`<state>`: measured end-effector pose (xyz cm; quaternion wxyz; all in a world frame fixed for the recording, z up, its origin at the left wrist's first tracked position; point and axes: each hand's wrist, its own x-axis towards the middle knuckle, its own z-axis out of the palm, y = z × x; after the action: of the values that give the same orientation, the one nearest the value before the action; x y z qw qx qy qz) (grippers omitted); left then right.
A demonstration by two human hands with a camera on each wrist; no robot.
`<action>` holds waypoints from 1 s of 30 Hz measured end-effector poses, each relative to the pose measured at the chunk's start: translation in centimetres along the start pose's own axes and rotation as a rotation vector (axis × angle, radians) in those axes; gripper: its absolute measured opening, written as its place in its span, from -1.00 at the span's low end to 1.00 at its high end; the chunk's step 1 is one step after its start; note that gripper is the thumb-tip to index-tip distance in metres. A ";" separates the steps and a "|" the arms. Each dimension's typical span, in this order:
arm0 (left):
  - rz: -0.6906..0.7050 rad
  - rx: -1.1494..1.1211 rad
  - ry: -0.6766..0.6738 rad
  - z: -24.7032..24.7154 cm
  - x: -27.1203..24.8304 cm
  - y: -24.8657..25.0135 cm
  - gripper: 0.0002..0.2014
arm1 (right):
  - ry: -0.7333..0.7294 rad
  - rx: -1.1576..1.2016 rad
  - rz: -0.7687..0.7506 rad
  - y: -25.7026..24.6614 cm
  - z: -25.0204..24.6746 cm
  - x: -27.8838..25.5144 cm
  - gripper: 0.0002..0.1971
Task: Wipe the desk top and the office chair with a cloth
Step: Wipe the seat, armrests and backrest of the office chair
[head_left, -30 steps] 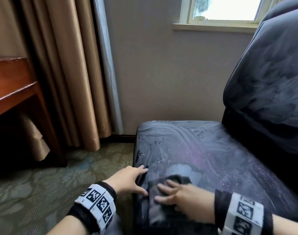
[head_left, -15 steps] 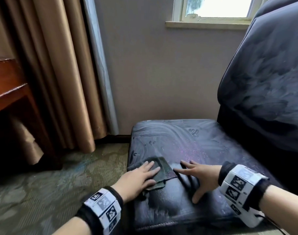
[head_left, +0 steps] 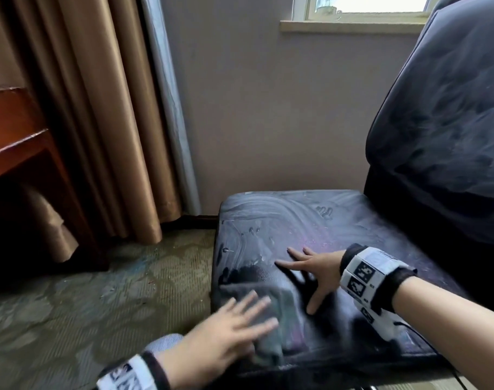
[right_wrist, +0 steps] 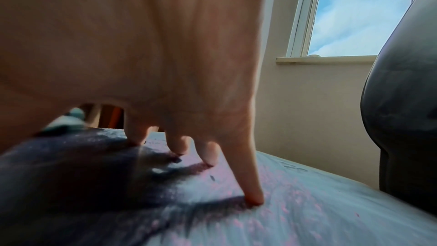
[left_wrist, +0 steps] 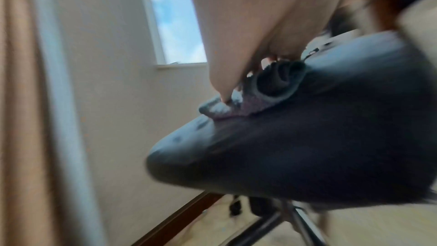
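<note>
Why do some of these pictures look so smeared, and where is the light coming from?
Head view: the left hand blurs on the dark grey cloth; daylight enters the window. Left wrist view: smeared throughout. Right wrist view: spread fingers cast shadows on the black leather seat.

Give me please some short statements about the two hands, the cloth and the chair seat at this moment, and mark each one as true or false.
1. The left hand presses the cloth with straight fingers. True.
2. The cloth lies on the desk. False: it lies on the chair seat, at its front left corner.
3. The right hand rests spread on the bare seat. True.
4. The right hand holds the cloth. False: it touches only the seat, beside the cloth.
5. The seat looks clean all over. False: pale smears cover its far part.
</note>
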<state>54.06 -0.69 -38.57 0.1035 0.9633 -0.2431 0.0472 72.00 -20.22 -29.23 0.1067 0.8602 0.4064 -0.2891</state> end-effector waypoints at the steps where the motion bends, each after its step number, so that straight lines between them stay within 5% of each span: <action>1: 0.057 0.065 -0.025 0.5 -0.5 0.7 -0.53 | -0.008 -0.012 0.003 0.1 0.0 0.1 0.12; 3: 0.123 0.078 -0.001 0.9 -0.7 0.1 -0.54 | -0.018 -0.035 0.010 0.1 -0.1 0.1 0.13; 7: -0.197 -0.270 0.184 0.6 0.7 -2.5 -0.55 | 0.006 -0.025 -0.011 0.3 0.1 -0.1 0.13; 13: -0.120 -0.219 -0.002 2.9 -1.7 0.8 -0.51 | -0.044 -0.037 -0.012 0.5 -0.1 0.0 0.15; 17: -0.245 -0.238 0.186 1.4 0.5 -1.5 -0.50 | -0.027 -0.030 -0.022 0.4 -0.1 -0.4 0.15; 22: -0.148 -0.204 -0.052 1.2 -0.5 1.8 -0.56 | -0.042 -0.057 -0.008 0.2 -0.2 -0.4 0.16; 25: -0.256 -0.292 -0.017 0.5 1.2 -1.2 -0.53 | -0.037 -0.070 -0.001 0.2 -0.1 -0.3 0.17; 28: -0.361 -0.343 0.082 -0.1 2.8 -3.0 -0.29 | -0.015 -0.048 -0.007 0.3 0.0 -0.3 0.16; 30: -0.314 -0.285 0.004 0.0 2.6 -1.4 -0.28 | -0.023 -0.047 -0.007 0.3 0.1 -0.3 0.16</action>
<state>57.03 -0.66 -38.45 0.2455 0.9648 -0.0941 -0.0023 72.08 -20.65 -29.17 0.1307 0.8526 0.4150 -0.2896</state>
